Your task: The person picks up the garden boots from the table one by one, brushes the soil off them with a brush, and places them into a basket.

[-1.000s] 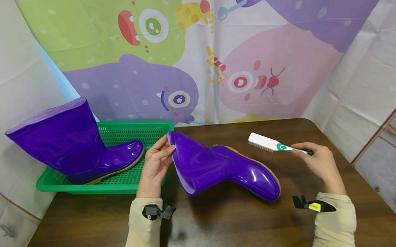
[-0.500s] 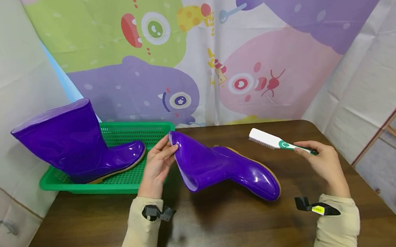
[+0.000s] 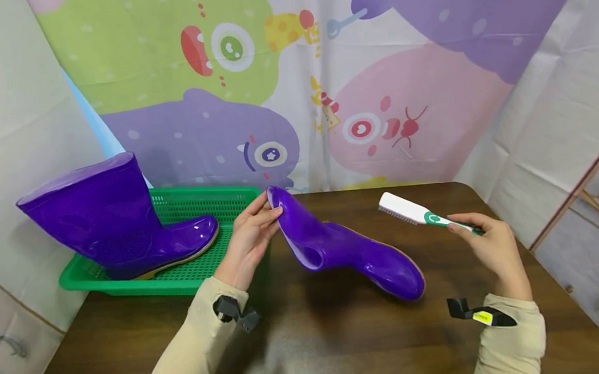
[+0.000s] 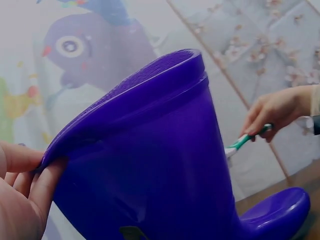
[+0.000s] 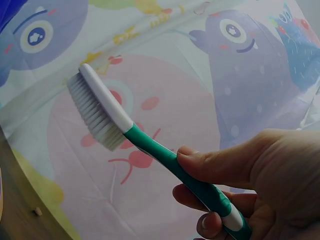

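Note:
With thumb and fingers my left hand (image 3: 253,235) pinches the top rim of a shiny purple rain boot (image 3: 355,249). The boot is tilted over the table, its toe pointing right and its opening toward the left. In the left wrist view the boot's shaft (image 4: 150,150) fills the middle, the rim squeezed at my fingers. My right hand (image 3: 490,244) grips the green and white handle of a scrub brush (image 3: 404,208), held to the right of the boot and apart from it. The right wrist view shows the brush's pale bristles (image 5: 95,112) facing left.
A green plastic basket (image 3: 156,284) stands at the left of the brown table (image 3: 340,344). Inside it a second purple rain boot (image 3: 111,221) stands upright, toe to the right. A cartoon-printed curtain (image 3: 299,95) hangs behind the table, with pale cloth (image 3: 542,115) on the right.
My left hand has moved right and slightly up with the boot's rim, tilting and turning the boot's shaft. My right hand with the brush has shifted slightly right.

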### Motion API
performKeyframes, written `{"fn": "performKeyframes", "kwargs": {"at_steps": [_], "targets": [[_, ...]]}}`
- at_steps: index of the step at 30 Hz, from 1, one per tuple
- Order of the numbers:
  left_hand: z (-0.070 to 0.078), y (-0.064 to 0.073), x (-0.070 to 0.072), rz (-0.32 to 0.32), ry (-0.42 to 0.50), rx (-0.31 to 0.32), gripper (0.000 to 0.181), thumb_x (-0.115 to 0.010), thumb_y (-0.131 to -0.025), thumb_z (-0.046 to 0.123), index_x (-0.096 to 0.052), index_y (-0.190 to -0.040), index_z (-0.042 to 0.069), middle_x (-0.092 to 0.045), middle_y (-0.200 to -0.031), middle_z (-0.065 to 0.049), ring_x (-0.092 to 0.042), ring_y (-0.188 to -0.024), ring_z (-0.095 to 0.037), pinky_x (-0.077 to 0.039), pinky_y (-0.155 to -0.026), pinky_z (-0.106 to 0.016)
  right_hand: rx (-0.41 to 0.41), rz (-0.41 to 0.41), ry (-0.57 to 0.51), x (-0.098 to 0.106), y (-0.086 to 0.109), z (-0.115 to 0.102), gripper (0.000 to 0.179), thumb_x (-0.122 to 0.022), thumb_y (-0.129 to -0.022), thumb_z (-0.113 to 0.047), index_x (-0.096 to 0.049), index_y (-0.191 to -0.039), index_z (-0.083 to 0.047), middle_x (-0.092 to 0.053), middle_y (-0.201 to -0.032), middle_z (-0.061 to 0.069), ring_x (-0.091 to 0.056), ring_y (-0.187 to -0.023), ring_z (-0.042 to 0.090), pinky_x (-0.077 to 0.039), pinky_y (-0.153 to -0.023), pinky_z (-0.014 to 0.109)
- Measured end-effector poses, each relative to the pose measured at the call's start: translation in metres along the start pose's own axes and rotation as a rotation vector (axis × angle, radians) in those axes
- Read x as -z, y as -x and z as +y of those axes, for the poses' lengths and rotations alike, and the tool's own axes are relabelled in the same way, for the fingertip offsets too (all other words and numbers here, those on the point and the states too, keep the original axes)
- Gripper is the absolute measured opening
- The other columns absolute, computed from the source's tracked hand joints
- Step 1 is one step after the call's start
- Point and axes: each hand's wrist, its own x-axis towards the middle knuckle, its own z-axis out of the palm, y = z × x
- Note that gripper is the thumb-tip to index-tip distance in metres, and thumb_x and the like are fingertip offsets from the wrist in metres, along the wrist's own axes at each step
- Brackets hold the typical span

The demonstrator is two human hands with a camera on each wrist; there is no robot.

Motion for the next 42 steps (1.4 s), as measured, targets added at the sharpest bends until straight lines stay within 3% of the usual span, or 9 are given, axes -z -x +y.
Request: {"fn": "performKeyframes", "kwargs": {"at_steps": [1,5,8,18,26,35,42], "targets": [[0.001,0.0,-0.003,-0.001,-0.007,0.003,0.06,-0.046,-0.093,-0.021,-0.036,-0.15,-0.005,-0.069,-0.09,0.0,-0.069,-0.079,-0.01,-0.057,-0.075,-0.025,-0.003,0.002,-0.005,0.0,0.0,0.0,0.032,-0.071,-0.094,-0.024,-0.072,-0.114,0.001,-0.073,-0.098,0.005,-0.048,-0.07,0.007,-0.038,-0.058,0.024],[0.003,-0.002,-0.017,-0.009,-0.021,0.004,0.06,-0.046,-0.093,-0.022,-0.036,-0.15,-0.006,-0.07,-0.087,0.002,-0.069,-0.075,-0.009,-0.058,-0.071,-0.024,0.004,0.02,-0.028,-0.001,0.0,0.0,0.03,-0.073,-0.093,-0.022,-0.073,-0.111,0.001,-0.062,-0.086,-0.025,-0.048,-0.07,0.006,-0.039,-0.058,0.022],[0.003,-0.003,-0.026,-0.003,-0.028,-0.006,0.061,-0.046,-0.091,-0.024,-0.036,-0.149,-0.007,-0.067,-0.083,0.002,-0.067,-0.072,-0.008,-0.057,-0.069,-0.024,0.01,0.028,-0.038,-0.002,0.0,0.0,0.029,-0.073,-0.092,-0.02,-0.073,-0.111,0.002,-0.057,-0.083,-0.032,-0.048,-0.069,0.006,-0.039,-0.058,0.022],[0.005,-0.006,-0.058,-0.019,-0.009,0.014,0.058,-0.047,-0.09,-0.025,-0.041,-0.145,-0.008,-0.068,-0.082,-0.001,-0.069,-0.072,-0.011,-0.058,-0.069,-0.025,0.001,0.052,-0.05,0.0,0.001,0.001,0.03,-0.073,-0.093,-0.02,-0.072,-0.112,0.003,-0.053,-0.083,-0.036,-0.046,-0.065,0.007,-0.037,-0.055,0.022],[0.016,-0.006,-0.085,-0.052,-0.001,0.005,0.059,-0.047,-0.089,-0.025,-0.042,-0.145,-0.007,-0.068,-0.087,-0.003,-0.068,-0.07,-0.012,-0.058,-0.065,-0.024,0.037,0.131,-0.104,-0.003,0.002,-0.009,0.026,-0.075,-0.091,-0.012,-0.073,-0.111,0.003,-0.058,-0.086,-0.03,-0.047,-0.068,0.004,-0.037,-0.057,0.017],[0.026,-0.007,-0.098,-0.07,0.006,0.016,0.056,-0.047,-0.09,-0.025,-0.045,-0.143,-0.007,-0.069,-0.081,-0.003,-0.069,-0.065,-0.014,-0.057,-0.059,-0.024,0.06,0.233,-0.2,-0.003,0.004,-0.024,0.022,-0.077,-0.085,0.001,-0.073,-0.106,0.007,-0.06,-0.08,-0.025,-0.048,-0.07,0.002,-0.038,-0.06,0.013],[0.04,-0.005,-0.104,-0.129,-0.104,0.007,0.057,-0.049,-0.09,-0.023,-0.043,-0.145,-0.007,-0.068,-0.086,-0.004,-0.068,-0.066,-0.012,-0.057,-0.059,-0.024,0.091,0.255,-0.229,-0.003,0.005,-0.03,0.02,-0.076,-0.083,0.007,-0.074,-0.103,0.008,-0.06,-0.078,-0.023,-0.046,-0.068,0.003,-0.036,-0.059,0.014]]}}
